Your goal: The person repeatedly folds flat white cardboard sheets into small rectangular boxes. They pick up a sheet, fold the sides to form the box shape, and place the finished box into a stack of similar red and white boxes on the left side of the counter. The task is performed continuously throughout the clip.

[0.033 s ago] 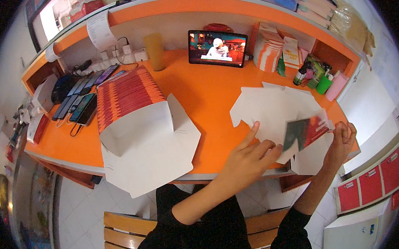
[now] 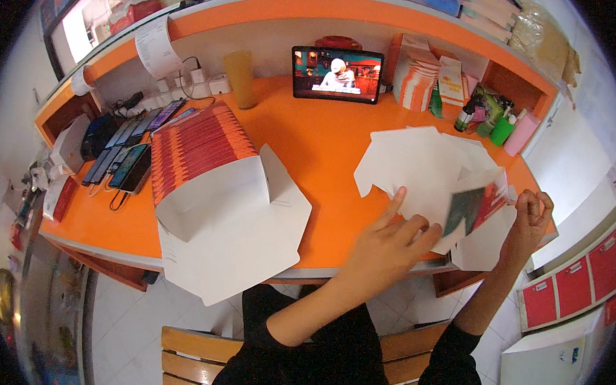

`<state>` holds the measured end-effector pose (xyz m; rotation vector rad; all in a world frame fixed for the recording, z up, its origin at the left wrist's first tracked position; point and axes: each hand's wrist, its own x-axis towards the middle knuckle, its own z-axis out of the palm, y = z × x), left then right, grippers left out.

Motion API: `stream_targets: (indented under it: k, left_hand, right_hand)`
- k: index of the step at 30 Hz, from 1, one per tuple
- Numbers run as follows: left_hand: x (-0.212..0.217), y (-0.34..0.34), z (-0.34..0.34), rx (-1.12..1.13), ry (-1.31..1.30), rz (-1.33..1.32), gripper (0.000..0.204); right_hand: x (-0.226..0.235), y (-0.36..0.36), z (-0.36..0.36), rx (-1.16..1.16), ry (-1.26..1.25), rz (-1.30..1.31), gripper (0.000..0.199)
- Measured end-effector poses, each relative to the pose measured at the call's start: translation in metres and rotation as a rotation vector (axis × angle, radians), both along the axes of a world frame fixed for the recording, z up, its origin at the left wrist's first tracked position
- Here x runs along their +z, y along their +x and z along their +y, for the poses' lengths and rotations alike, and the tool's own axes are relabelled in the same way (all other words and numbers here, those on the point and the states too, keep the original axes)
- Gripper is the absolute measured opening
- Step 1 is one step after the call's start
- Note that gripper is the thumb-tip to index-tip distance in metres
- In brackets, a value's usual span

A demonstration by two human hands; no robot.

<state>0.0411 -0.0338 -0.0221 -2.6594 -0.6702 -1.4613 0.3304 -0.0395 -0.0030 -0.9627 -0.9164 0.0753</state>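
Note:
An unfolded cardboard box blank (image 2: 409, 156), white inside, lies at the right of the orange desk. One flap (image 2: 473, 208), printed dark green and red, stands raised between my hands. My left hand (image 2: 393, 243) rests against the near edge of the blank, with one finger stretched out over the white face and the others spread towards the raised flap. At the blank's right corner, my right hand (image 2: 530, 210) has its fingertips pinched on the card edge. A stack of nested red-and-orange cartons (image 2: 205, 147) with white flaps stands to the left.
Several phones (image 2: 130, 160) with charging cables lie at the left. A tablet (image 2: 336, 74) stands at the back beside a tan cup (image 2: 239, 79). Striped packets (image 2: 415, 75), a small bottle (image 2: 464, 117) and a green holder (image 2: 501, 130) fill the back right.
The printed flap has tipped so that its face looks narrower, and the white panel behind it has risen slightly. Both hands stay at nearly the same places.

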Motion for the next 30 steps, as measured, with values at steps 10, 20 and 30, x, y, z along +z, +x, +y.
stream_targets:
  k: [10,20,30]
  left_hand:
    - [0.021,0.037,0.004,-0.283,-0.098,0.153,0.017]
    - [0.027,0.028,0.018,-0.332,-0.642,-0.006,0.018]
    - [0.026,0.014,0.022,-0.449,-0.624,0.125,0.018]
  right_hand:
    - [0.032,-0.044,-0.049,0.302,-0.149,-0.676,0.043]
    - [0.032,-0.065,-0.045,-0.18,-0.214,-0.922,0.011]
    - [0.038,-0.083,-0.059,-0.101,-0.352,-1.268,0.023]
